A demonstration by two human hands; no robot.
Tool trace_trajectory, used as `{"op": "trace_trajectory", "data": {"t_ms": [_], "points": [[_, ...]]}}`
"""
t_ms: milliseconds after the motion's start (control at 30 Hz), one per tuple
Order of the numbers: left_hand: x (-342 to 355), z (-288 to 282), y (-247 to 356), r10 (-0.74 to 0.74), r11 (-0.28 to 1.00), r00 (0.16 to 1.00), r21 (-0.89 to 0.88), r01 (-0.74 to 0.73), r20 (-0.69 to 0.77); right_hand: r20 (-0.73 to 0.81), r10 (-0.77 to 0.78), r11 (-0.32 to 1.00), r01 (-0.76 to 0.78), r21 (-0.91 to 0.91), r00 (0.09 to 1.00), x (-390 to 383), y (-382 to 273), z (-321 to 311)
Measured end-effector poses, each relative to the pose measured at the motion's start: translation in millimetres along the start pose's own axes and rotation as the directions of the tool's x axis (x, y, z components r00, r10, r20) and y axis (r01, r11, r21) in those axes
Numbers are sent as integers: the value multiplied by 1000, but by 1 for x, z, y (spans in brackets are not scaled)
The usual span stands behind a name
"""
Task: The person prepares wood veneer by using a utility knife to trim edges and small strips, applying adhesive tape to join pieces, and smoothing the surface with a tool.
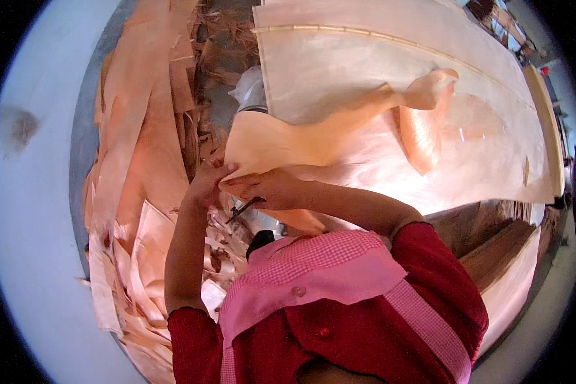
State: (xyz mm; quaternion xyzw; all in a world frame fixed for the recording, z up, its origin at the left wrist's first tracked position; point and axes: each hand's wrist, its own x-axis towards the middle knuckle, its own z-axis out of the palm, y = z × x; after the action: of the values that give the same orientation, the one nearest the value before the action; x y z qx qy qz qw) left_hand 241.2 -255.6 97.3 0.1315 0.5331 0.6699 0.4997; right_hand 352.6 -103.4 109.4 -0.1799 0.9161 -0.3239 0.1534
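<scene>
My left hand (206, 185) and my right hand (272, 187) meet at the near edge of a thin, pale orange veneer sheet (288, 144), and both pinch that edge. The sheet runs away to the right and ends in a curled, twisted strip (429, 102). It lies over a large pale veneer sheet (365, 64) spread on the work surface. A thin dark tool (243, 208) pokes out just under my right hand; whether the fingers grip it is unclear.
A deep heap of veneer offcuts (134, 166) fills the left side, down to the lower left. A stack of veneer sheets (505, 256) shows its edges at the lower right. A narrow wooden board (547, 128) borders the far right.
</scene>
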Motion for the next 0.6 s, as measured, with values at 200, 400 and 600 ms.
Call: {"op": "trace_trajectory", "data": {"t_ms": [200,400,600], "points": [[-27,-212,34,142,954,901,-185,-234,-410,-449,-51,976,140,167,892,51,-1,42],[-447,-574,107,930,350,231,884,-310,-287,-187,199,731,-19,683,962,106,-49,44],[-491,-592,92,578,589,-743,457,666,337,-189,727,404,-188,895,660,110,-31,35]]}}
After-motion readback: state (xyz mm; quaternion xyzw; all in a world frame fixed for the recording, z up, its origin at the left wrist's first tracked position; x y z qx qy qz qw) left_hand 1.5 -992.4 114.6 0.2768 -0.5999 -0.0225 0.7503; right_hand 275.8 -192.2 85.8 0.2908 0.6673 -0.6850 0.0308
